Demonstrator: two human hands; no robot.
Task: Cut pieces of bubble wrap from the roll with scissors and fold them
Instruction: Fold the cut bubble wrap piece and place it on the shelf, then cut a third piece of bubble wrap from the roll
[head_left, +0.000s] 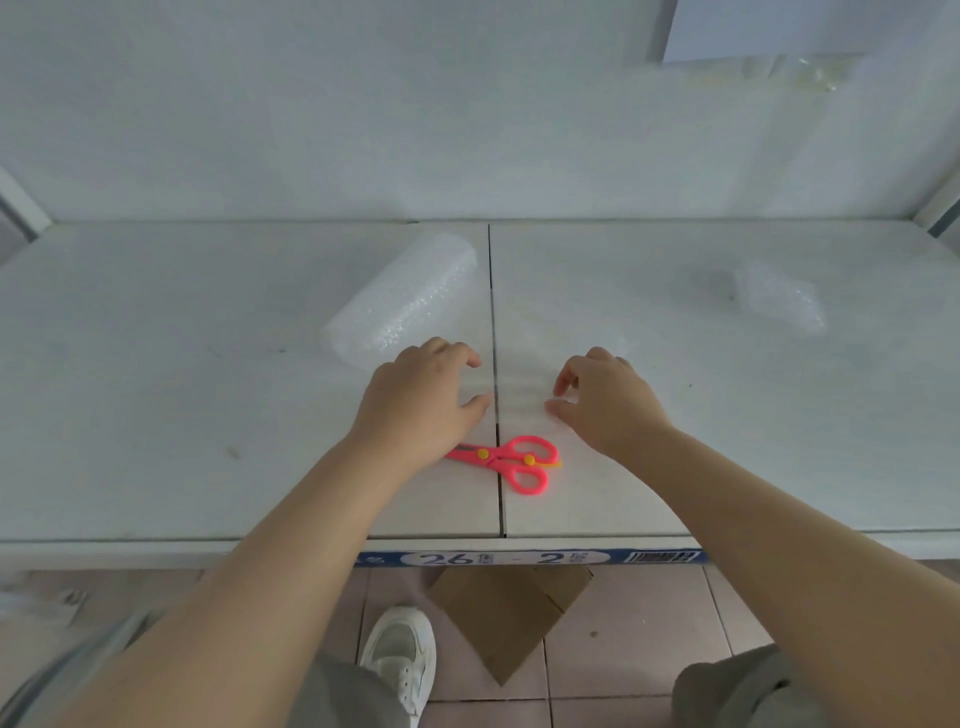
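A roll of clear bubble wrap (410, 296) lies slanted on the white table (156, 389), left of the centre seam. A loose, blurred piece of bubble wrap (524, 364) lies flat between my hands. My left hand (415, 400) holds its left edge with curled fingers and the thumb spread. On its right edge my right hand (608, 400) pinches with thumb and fingertips. Pink scissors (514, 460) with yellow rivets lie shut on the table just in front of my hands; the blade tip is hidden under my left wrist.
A folded piece of bubble wrap (779, 301) rests at the back right of the table. A white wall stands behind the table. Below the front edge, a flat piece of cardboard (509, 613) lies on the tiled floor beside my white shoe (400, 660).
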